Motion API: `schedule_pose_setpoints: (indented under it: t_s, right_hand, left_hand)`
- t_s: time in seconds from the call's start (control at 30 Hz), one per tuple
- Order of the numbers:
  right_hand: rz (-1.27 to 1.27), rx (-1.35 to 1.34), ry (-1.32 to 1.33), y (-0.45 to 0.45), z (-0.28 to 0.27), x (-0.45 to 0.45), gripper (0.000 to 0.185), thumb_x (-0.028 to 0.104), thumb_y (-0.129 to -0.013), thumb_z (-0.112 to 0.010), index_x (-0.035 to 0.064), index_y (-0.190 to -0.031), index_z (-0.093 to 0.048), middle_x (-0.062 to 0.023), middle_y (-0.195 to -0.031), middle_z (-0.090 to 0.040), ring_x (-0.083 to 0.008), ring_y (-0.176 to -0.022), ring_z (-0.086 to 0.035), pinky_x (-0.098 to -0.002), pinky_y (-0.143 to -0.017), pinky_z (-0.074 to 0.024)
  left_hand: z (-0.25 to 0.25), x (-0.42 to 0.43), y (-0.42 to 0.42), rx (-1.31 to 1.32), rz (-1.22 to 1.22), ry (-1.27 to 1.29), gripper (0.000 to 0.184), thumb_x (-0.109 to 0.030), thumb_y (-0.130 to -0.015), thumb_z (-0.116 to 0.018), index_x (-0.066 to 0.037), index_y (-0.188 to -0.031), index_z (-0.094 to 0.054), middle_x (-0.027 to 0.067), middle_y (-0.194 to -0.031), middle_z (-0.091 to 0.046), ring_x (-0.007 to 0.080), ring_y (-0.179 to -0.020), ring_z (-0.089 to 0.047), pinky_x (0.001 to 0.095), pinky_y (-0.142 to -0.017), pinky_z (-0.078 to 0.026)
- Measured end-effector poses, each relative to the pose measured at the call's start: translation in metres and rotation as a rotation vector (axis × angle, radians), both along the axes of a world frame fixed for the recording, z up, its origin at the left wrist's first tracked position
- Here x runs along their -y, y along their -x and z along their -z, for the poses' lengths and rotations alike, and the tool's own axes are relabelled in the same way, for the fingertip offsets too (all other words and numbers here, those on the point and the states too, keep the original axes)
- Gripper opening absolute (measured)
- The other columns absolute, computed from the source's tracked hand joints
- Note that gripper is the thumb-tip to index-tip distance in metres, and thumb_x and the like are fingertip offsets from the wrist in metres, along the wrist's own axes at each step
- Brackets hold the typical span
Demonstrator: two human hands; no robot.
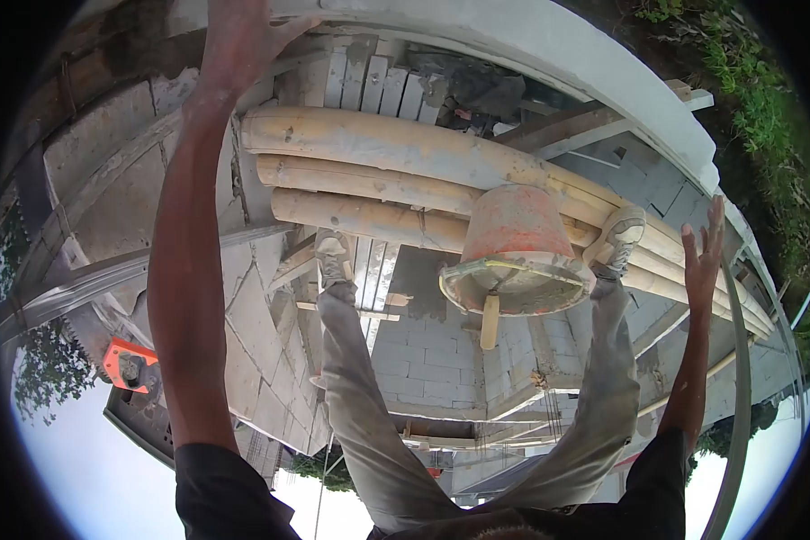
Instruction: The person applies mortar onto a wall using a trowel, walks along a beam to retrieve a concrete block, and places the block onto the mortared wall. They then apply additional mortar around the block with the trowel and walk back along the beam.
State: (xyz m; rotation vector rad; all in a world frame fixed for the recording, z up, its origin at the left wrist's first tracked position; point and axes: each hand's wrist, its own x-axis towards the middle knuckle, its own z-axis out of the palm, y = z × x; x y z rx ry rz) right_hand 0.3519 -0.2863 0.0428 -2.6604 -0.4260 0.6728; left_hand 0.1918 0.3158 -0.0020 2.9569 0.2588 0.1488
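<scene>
At the top left, my left hand (pixel 243 40) reaches to the concrete near the wall's edge, its thumb stretched out sideways. Its fingertips are cut off by the frame. My right hand (pixel 704 256) is raised at the right beside the curved wall edge, fingers apart and nothing held. Between my feet, a red bucket (pixel 520 220) smeared with mortar is tilted on bamboo poles (pixel 360 148). A wooden handle (pixel 490 322) sticks out over its rim. Neither hand touches the bucket.
My shoes (pixel 333 256) are on or beside the poles, high above a block wall (pixel 423 360). A pale concrete ledge (pixel 549 40) curves across the top. An orange object (pixel 128 364) lies at the left. Green plants (pixel 765 117) grow at the right.
</scene>
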Motion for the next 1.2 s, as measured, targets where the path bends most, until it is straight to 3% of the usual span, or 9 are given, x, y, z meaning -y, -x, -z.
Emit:
schedule_pose_setpoints:
  t_s: [0.1, 0.37, 0.43, 0.5, 0.67, 0.87, 0.93, 1.1, 1.2]
  right_hand:
    - [-0.067, 0.002, 0.104, 0.059, -0.045, -0.035, 0.078, 0.035, -0.091, -0.064, 0.0071, -0.151, -0.023, -0.0178, -0.153, -0.029, -0.0329, -0.142, -0.028, -0.0486, -0.114, -0.0285]
    - [-0.030, -0.179, 0.557, 0.214, -0.157, -0.016, 0.079, 0.017, -0.081, -0.071, 0.0118, -0.148, -0.031, -0.0186, -0.151, -0.031, -0.0353, -0.140, -0.029, -0.0445, -0.114, -0.0273]
    - [-0.293, -0.315, 1.097, 0.253, -0.178, -0.036, 0.069, 0.020, -0.080, -0.070, 0.0175, -0.143, -0.041, -0.0138, -0.146, -0.040, -0.0334, -0.136, -0.036, -0.0438, -0.110, -0.0319]
    - [-0.287, -0.256, 1.026, 0.262, -0.169, -0.024, 0.062, 0.021, -0.081, -0.069, 0.0181, -0.138, -0.046, -0.0108, -0.142, -0.045, -0.0309, -0.133, -0.039, -0.0441, -0.108, -0.0339]
    - [-0.178, -0.160, 0.830, 0.266, -0.130, -0.027, 0.046, 0.018, -0.081, -0.067, 0.0161, -0.125, -0.056, -0.0048, -0.130, -0.056, -0.0272, -0.122, -0.050, -0.0447, -0.103, -0.0374]
    - [-0.009, -0.426, 0.365, 0.338, -0.109, -0.053, 0.045, 0.015, -0.083, -0.065, 0.0139, -0.127, -0.053, -0.0104, -0.127, -0.056, -0.0347, -0.114, -0.055, -0.0462, -0.097, -0.0434]
    - [0.101, -0.419, 0.284, 0.364, -0.086, -0.059, 0.052, 0.020, -0.083, -0.067, 0.0122, -0.131, -0.049, -0.0157, -0.126, -0.053, -0.0377, -0.117, -0.052, -0.0472, -0.095, -0.0448]
    - [0.159, -0.273, 0.392, 0.381, -0.025, -0.049, 0.067, 0.033, -0.083, -0.068, 0.0059, -0.138, -0.040, -0.0239, -0.128, -0.049, -0.0415, -0.121, -0.048, -0.0474, -0.099, -0.0425]
    - [0.215, -0.447, 0.508, 0.388, 0.010, -0.042, 0.071, 0.046, -0.084, -0.063, 0.0054, -0.138, -0.039, -0.0244, -0.130, -0.049, -0.0402, -0.121, -0.049, -0.0479, -0.099, -0.0426]
  left_hand:
    - [-0.007, 0.024, 0.069, 0.027, -0.194, 0.265, 0.095, -0.023, -0.069, -0.084, -0.014, -0.146, -0.029, 0.0118, -0.147, -0.035, 0.0325, -0.139, -0.028, 0.0454, -0.115, -0.025]
    - [-0.102, 0.213, 0.377, -0.717, -0.705, 0.983, 0.081, -0.020, -0.079, -0.075, -0.001, -0.143, -0.030, 0.0271, -0.142, -0.035, 0.0433, -0.133, -0.034, 0.0477, -0.110, -0.032]
    - [-0.153, 0.274, 0.440, -0.948, -0.823, 1.139, 0.075, -0.022, -0.082, -0.073, -0.001, -0.141, -0.033, 0.0284, -0.142, -0.034, 0.0452, -0.131, -0.035, 0.0498, -0.109, -0.033]
    - [-0.190, 0.310, 0.452, -0.874, -0.828, 0.910, 0.060, -0.019, -0.081, -0.072, 0.000, -0.132, -0.046, 0.0256, -0.140, -0.040, 0.0430, -0.129, -0.039, 0.0495, -0.107, -0.034]
    - [-0.167, 0.321, 0.458, -0.668, -1.046, 0.855, 0.040, -0.016, -0.081, -0.069, 0.000, -0.116, -0.060, 0.0178, -0.130, -0.053, 0.0364, -0.123, -0.048, 0.0459, -0.105, -0.036]
    - [-0.173, 0.325, 0.462, -0.640, -1.111, 0.857, 0.036, -0.017, -0.081, -0.067, -0.004, -0.114, -0.063, 0.0151, -0.127, -0.057, 0.0346, -0.123, -0.048, 0.0451, -0.106, -0.035]
    - [-0.182, 0.332, 0.464, -0.718, -0.920, 0.715, 0.037, -0.018, -0.081, -0.067, -0.003, -0.115, -0.062, 0.0158, -0.132, -0.053, 0.0366, -0.126, -0.044, 0.0472, -0.109, -0.033]
    - [-0.224, 0.330, 0.462, -0.817, -0.946, 0.708, 0.034, -0.020, -0.083, -0.067, -0.001, -0.110, -0.064, 0.0153, -0.138, -0.047, 0.0366, -0.127, -0.043, 0.0481, -0.108, -0.033]
    - [-0.194, 0.320, 0.459, -0.748, -1.068, 0.739, 0.030, -0.021, -0.083, -0.066, -0.001, -0.106, -0.066, 0.0142, -0.136, -0.050, 0.0364, -0.124, -0.045, 0.0472, -0.105, -0.036]
